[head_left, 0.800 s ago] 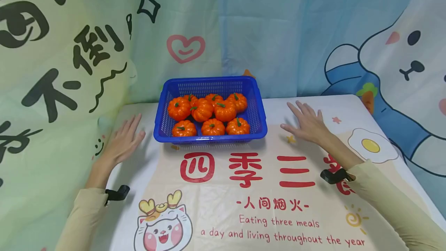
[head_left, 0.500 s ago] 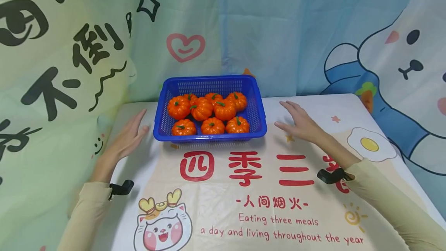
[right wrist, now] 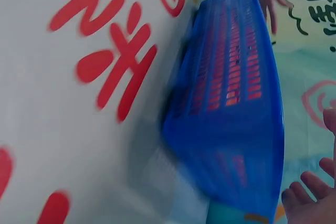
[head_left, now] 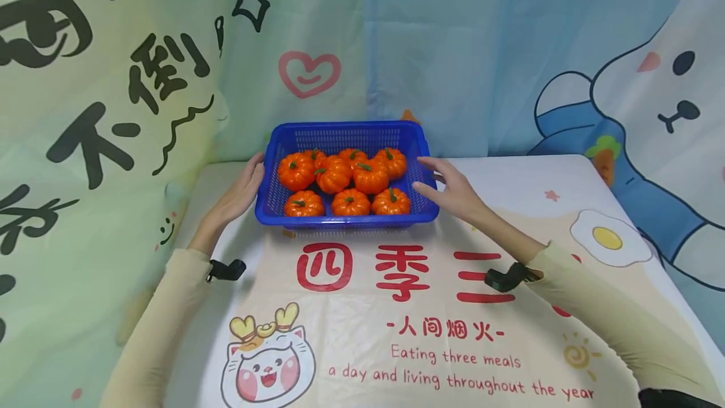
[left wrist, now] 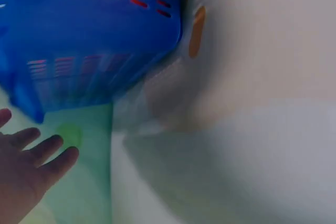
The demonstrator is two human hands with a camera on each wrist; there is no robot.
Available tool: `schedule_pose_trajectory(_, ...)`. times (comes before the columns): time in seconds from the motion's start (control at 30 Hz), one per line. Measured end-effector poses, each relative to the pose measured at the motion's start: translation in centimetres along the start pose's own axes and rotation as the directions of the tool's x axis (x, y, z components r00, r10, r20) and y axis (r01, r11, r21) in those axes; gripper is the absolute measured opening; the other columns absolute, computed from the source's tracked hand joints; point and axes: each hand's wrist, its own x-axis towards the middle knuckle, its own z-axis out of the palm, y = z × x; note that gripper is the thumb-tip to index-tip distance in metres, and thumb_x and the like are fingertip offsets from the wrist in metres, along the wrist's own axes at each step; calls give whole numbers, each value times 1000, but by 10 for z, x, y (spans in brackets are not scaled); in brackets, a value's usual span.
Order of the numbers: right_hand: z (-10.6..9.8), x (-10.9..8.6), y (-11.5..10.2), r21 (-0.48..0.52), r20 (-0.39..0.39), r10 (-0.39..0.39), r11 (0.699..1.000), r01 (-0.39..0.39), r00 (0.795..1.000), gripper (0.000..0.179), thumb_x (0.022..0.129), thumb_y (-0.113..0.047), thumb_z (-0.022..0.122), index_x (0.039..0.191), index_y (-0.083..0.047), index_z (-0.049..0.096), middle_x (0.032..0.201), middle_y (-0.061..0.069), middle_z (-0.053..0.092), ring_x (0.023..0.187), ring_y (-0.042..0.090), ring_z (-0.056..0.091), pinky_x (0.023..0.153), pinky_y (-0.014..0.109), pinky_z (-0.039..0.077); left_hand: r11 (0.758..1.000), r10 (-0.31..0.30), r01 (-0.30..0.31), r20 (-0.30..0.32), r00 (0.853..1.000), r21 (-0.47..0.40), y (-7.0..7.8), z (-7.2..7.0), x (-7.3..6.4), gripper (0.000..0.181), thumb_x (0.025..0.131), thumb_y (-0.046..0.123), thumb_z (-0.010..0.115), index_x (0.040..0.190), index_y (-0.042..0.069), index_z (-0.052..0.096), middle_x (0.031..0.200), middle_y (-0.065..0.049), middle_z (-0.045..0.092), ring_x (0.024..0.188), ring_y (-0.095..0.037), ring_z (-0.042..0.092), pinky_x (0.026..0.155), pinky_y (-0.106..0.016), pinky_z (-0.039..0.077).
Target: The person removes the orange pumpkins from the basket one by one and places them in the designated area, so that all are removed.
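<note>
A blue plastic basket full of slots stands at the back of the table. Several small orange pumpkins with green stems lie in it. My left hand is at the basket's left end, fingers straight; the left wrist view shows a gap between fingers and basket wall. At the right end is my right hand, thumb and fingers spread, overlapping the rim in the head view. In the right wrist view that hand appears beside the rim, holding nothing; contact is unclear.
A printed cloth with red characters and a cartoon cat covers the white table. A patterned curtain hangs directly behind the basket and along the left side.
Both hands have moved inward from either side, from well apart to right beside the basket's ends. The basket and pumpkins stay in place on the table; the head view has shifted slightly.
</note>
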Motion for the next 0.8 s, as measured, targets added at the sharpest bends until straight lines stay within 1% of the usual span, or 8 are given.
schedule_pose_trajectory(0.13,15,18,-9,59,76,24,998,-29,997,69,92,-39,62,148,-8,36,151,18,40,136,38,43,109,51,39,999,-31,31,1,1000,-26,-7,9,15,65,104,44,13,156,7,0,164,-18,3,151,-35,4,121,-53,4)
schedule_pose_trajectory(0.2,19,27,-10,67,97,38,997,-44,995,70,92,-39,63,148,-7,36,151,18,39,135,38,44,107,49,41,999,-39,39,2,999,4,-9,13,18,65,104,44,10,156,7,-1,164,-16,1,152,-34,2,122,-52,2)
schedule_pose_trajectory(0.27,21,35,-9,41,105,37,998,-42,994,70,91,-38,63,147,-6,36,151,17,39,134,38,45,104,47,45,998,-33,33,7,999,54,-10,14,20,64,104,43,9,156,7,-1,164,-15,0,152,-34,1,122,-51,2)
schedule_pose_trajectory(0.37,19,48,-6,-29,123,9,1000,-6,992,70,91,-36,64,147,-4,37,150,19,38,134,39,45,100,47,48,992,-10,10,-1,1000,128,-9,14,23,60,104,36,14,156,8,0,164,-15,4,151,-34,5,122,-50,5)
schedule_pose_trajectory(0.47,17,62,-3,-102,151,-17,994,32,988,69,91,-36,65,146,-4,38,148,21,39,132,39,46,99,50,48,990,6,-6,0,1000,143,-10,13,25,60,101,25,17,156,10,0,164,-15,4,151,-33,6,122,-48,6)
schedule_pose_trajectory(0.57,18,73,-3,-164,184,-12,985,43,983,69,90,-40,65,145,-7,40,147,20,42,131,37,47,102,54,44,995,7,-7,-4,1000,104,-12,12,23,62,98,17,19,156,11,-1,164,-13,3,152,-31,6,123,-47,6)
schedule_pose_trajectory(0.63,21,78,-2,-225,205,-11,973,58,979,70,89,-45,64,145,-10,41,147,17,44,130,35,48,104,55,42,999,-3,3,1,1000,41,-13,12,22,63,98,14,20,157,12,-1,164,-11,1,152,-29,4,123,-46,4)
schedule_pose_trajectory(0.8,29,86,-2,-342,269,-21,932,116,963,73,86,-53,64,145,-17,43,147,12,47,133,32,47,103,57,42,990,-43,50,55,998,-133,6,10,12,64,98,8,23,157,11,-2,164,-12,-4,152,-32,1,122,-49,0)
